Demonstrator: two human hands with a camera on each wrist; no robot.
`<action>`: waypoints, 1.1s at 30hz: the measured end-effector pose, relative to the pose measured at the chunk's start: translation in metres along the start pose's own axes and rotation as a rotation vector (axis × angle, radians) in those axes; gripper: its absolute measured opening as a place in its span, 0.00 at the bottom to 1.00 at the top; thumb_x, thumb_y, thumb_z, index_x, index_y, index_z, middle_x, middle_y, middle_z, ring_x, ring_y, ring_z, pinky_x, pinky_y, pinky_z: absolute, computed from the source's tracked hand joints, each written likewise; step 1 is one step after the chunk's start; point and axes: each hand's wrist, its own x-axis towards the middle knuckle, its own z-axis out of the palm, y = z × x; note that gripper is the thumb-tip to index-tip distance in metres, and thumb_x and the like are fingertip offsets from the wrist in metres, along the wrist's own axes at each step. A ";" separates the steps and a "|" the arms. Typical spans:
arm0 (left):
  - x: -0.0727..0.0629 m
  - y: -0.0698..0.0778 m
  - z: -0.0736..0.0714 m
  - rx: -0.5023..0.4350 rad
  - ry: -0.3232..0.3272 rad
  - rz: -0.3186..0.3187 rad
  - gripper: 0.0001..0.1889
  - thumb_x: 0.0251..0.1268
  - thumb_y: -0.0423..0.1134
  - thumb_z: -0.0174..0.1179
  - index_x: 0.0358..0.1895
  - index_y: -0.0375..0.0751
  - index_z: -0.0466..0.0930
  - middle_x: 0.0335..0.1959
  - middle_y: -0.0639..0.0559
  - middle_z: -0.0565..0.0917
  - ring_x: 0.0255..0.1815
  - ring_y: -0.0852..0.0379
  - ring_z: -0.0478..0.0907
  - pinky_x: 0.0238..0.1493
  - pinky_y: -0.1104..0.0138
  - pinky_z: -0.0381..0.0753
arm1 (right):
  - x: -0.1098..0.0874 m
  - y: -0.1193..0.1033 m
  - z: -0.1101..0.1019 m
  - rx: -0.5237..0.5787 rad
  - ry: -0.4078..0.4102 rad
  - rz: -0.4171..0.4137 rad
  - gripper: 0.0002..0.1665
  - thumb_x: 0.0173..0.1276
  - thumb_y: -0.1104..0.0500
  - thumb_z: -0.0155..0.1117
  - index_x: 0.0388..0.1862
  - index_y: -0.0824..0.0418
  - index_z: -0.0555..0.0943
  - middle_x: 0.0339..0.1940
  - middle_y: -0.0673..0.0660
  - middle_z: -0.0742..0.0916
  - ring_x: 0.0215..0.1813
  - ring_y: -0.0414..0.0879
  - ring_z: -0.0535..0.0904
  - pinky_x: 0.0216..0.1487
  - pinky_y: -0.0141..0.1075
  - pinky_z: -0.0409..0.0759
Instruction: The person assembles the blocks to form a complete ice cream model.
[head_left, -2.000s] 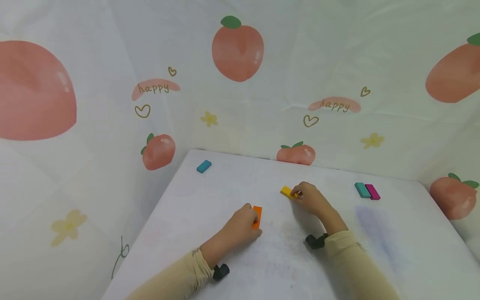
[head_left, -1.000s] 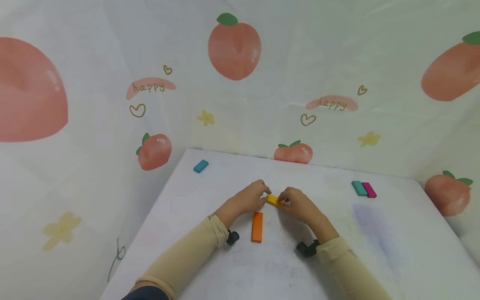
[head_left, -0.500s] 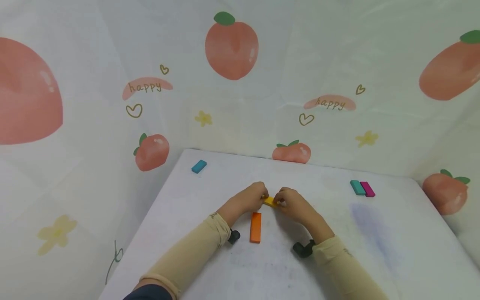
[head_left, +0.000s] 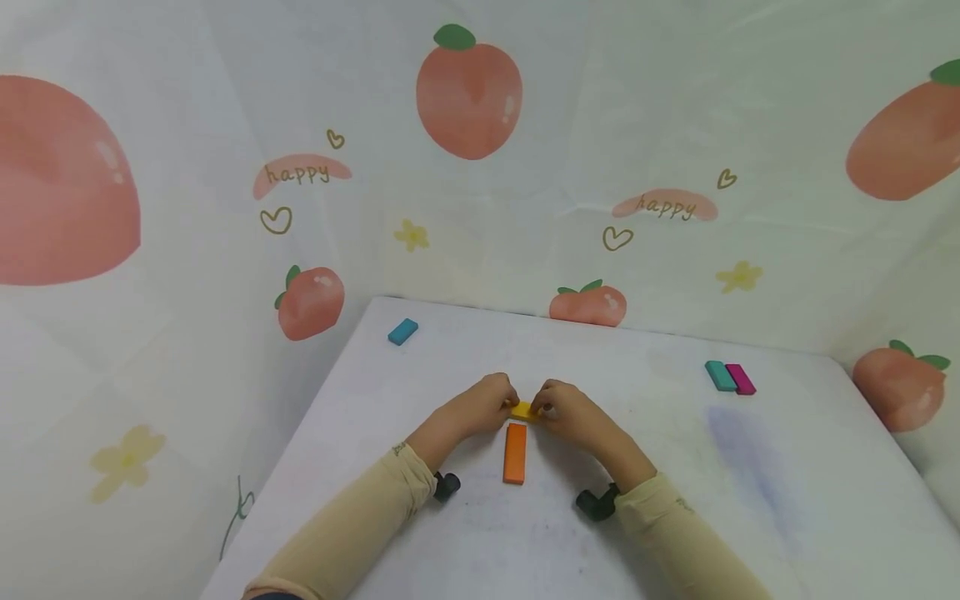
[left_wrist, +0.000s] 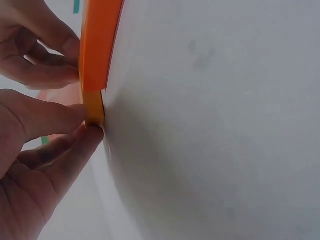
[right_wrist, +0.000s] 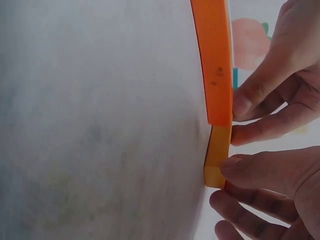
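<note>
A yellow block (head_left: 522, 411) lies crosswise at the far end of an orange block (head_left: 514, 454), which points lengthwise toward the person. My left hand (head_left: 483, 406) pinches the yellow block's left end between thumb and fingers. At its right end, my right hand (head_left: 568, 414) pinches it in the same way. Both wrist views show the yellow block (left_wrist: 95, 107) right behind the end of the orange block (right_wrist: 216, 65). Neither hand is on the orange block. The hands cover both ends of the yellow block in the head view.
A blue block (head_left: 402, 332) lies near the table's far left corner. Toward the far right, a teal block (head_left: 721, 376) and a magenta block (head_left: 741, 379) lie side by side. A fruit-patterned cloth (head_left: 495, 217) hangs behind the white table (head_left: 825, 467).
My left hand has left the orange block and taken hold of the yellow block. Both hands have brought the yellow block left and nearer, to the orange block's far end.
</note>
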 end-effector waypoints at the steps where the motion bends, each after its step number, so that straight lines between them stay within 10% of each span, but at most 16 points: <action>1: -0.001 0.000 0.000 -0.002 -0.003 -0.007 0.12 0.74 0.25 0.60 0.55 0.27 0.87 0.51 0.39 0.84 0.57 0.46 0.83 0.62 0.58 0.85 | -0.001 -0.001 0.000 0.000 -0.002 0.002 0.06 0.68 0.71 0.72 0.41 0.65 0.91 0.41 0.55 0.87 0.47 0.49 0.84 0.57 0.47 0.87; 24: -0.013 0.001 0.007 0.008 -0.006 -0.027 0.12 0.75 0.27 0.61 0.55 0.29 0.88 0.49 0.42 0.84 0.55 0.50 0.84 0.60 0.61 0.87 | -0.010 -0.004 -0.002 0.000 -0.001 0.043 0.06 0.69 0.67 0.73 0.44 0.62 0.91 0.44 0.53 0.88 0.49 0.48 0.84 0.59 0.47 0.88; 33: -0.014 0.003 0.005 0.008 -0.011 -0.051 0.13 0.74 0.25 0.61 0.56 0.28 0.87 0.51 0.42 0.85 0.58 0.50 0.84 0.62 0.62 0.86 | -0.016 0.060 -0.039 -0.081 0.254 0.145 0.11 0.73 0.60 0.69 0.48 0.65 0.89 0.47 0.60 0.89 0.51 0.57 0.86 0.55 0.54 0.86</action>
